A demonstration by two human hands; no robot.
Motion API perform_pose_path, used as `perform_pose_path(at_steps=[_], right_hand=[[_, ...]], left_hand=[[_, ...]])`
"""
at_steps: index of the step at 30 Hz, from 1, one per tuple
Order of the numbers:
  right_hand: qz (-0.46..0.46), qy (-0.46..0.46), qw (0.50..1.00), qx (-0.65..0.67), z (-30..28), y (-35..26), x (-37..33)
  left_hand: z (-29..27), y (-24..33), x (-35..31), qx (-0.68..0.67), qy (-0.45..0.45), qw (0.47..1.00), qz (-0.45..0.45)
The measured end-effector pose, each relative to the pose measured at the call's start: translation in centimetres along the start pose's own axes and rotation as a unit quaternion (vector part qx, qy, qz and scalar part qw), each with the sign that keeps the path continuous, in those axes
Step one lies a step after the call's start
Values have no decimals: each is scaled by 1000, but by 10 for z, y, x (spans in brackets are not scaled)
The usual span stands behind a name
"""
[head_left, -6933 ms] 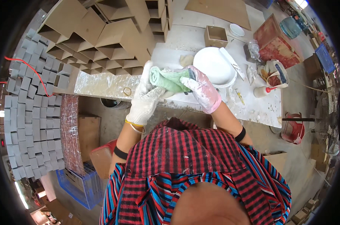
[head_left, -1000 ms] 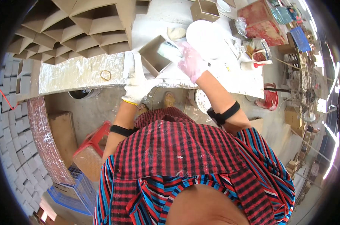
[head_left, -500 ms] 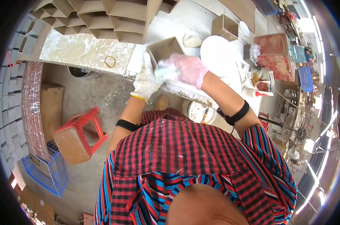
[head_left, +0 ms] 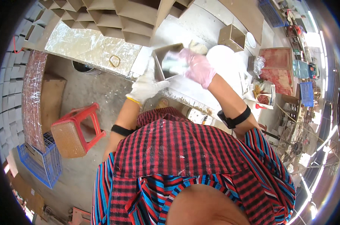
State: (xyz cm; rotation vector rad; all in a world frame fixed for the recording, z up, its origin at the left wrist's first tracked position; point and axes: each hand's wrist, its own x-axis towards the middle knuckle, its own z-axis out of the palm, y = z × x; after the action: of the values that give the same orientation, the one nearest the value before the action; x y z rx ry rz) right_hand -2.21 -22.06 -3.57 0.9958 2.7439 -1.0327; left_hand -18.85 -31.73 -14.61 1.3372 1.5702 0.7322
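White disc (head_left: 227, 59) and beige bundle (head_left: 197, 47) crowd the right hand (head_left: 200, 69)

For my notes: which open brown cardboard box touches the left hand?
The single box nearest the pink-gloved right hand; others are in the stack or farther right.

A blurred pale-green cloth (head_left: 174, 64) is at the mouth of an open brown cardboard box (head_left: 162, 54).
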Motion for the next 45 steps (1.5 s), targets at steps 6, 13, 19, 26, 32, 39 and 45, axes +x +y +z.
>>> perform_pose_path(at_steps=[6,13,19,26,32,39,45], right_hand=[[-155,101,964,-190,21,27,51],[-25,95,969,-225,14,10,91],[-24,16,971,-236,19,-2,75],[-11,146,948,-283,2,32,69],[-160,75,952,-250,10,22,70],[34,128,963,-236,-21,40,74],[15,70,977,-200,-7,49,67]], left_hand=[[4,-5,21,-22,83,996,-19],[26,9,18,71,150,984,-58],[23,8,25,38,78,989,-117],[30,14,17,61,208,976,-34],[19,21,19,35,85,992,-88],[27,25,15,41,154,981,-113],[27,23,16,51,139,984,-98]])
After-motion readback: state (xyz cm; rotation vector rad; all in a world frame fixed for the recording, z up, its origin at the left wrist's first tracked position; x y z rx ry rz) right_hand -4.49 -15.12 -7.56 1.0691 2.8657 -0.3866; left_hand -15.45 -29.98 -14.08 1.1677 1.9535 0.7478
